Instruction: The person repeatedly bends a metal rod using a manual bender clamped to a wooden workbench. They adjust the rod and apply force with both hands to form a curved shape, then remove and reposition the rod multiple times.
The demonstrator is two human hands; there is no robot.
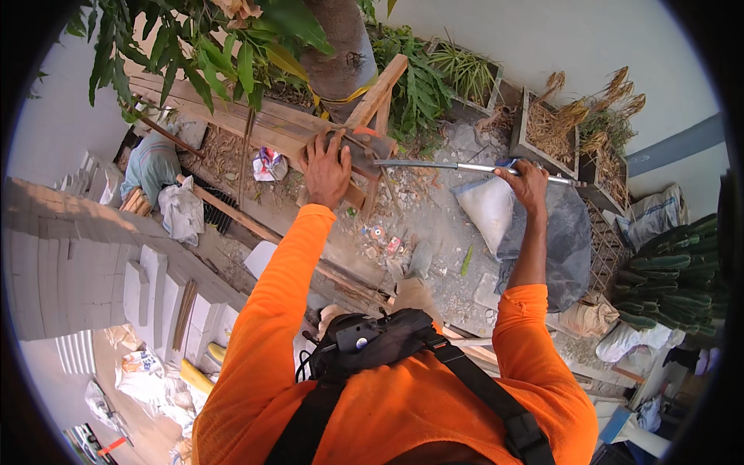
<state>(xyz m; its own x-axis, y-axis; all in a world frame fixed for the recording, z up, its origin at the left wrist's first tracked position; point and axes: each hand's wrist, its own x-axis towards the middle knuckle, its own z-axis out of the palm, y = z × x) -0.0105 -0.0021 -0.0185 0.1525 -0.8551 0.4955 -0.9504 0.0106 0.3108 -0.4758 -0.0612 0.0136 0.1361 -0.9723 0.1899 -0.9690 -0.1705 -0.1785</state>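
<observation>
My left hand (324,172) lies with fingers spread on the end of a wooden plank bench (271,128). Beside its fingertips is a dark, flat piece (368,155), with something orange at its far edge; the kind of piece is not plain. My right hand (528,186) is closed around a long, thin metal rod (434,164), held roughly level across the view. The rod is dark grey toward its left tip and silver near my hand. Its left tip reaches the dark piece, though I cannot tell whether they touch. A short end sticks out to the right of my hand.
A tree trunk (341,46) and a slanted wooden post (380,89) stand beyond the bench. Stuffed sacks (488,209) lie at my right, near planter boxes (546,147) and a cactus (674,263). Rubble and litter (395,186) cover the ground; a long timber (232,209) lies at left.
</observation>
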